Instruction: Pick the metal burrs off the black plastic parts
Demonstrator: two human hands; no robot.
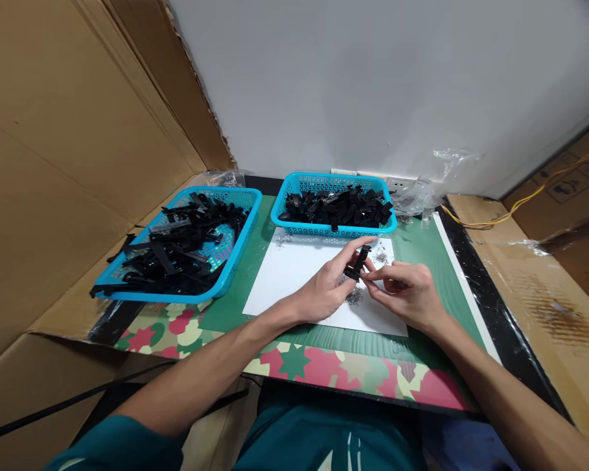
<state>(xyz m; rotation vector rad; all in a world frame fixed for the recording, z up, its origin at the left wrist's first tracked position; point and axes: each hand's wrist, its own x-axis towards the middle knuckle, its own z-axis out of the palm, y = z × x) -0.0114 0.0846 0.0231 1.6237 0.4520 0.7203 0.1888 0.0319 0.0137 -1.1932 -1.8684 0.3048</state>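
Over a white sheet (279, 281), my left hand (326, 288) grips a small black plastic part (362, 260) between thumb and fingers. The part stands roughly upright, with a wider piece at its lower end. From the right, my right hand (406, 291) meets it with thumb and forefinger pinched at the part's lower side. Whatever those fingertips hold is too small to make out. Beneath the hands lies a pile of tiny metal pieces (355, 297), partly covered by them. Another small pile (381, 256) sits just beyond my right hand.
A blue basket (334, 230) of black parts stands behind the sheet. Another blue basket (230, 265), holding longer black pieces, is at the left. Clear plastic bags (415, 196) lie at the back right. Cardboard (78, 131) walls the left side; a yellow cable (515, 208) runs at right.
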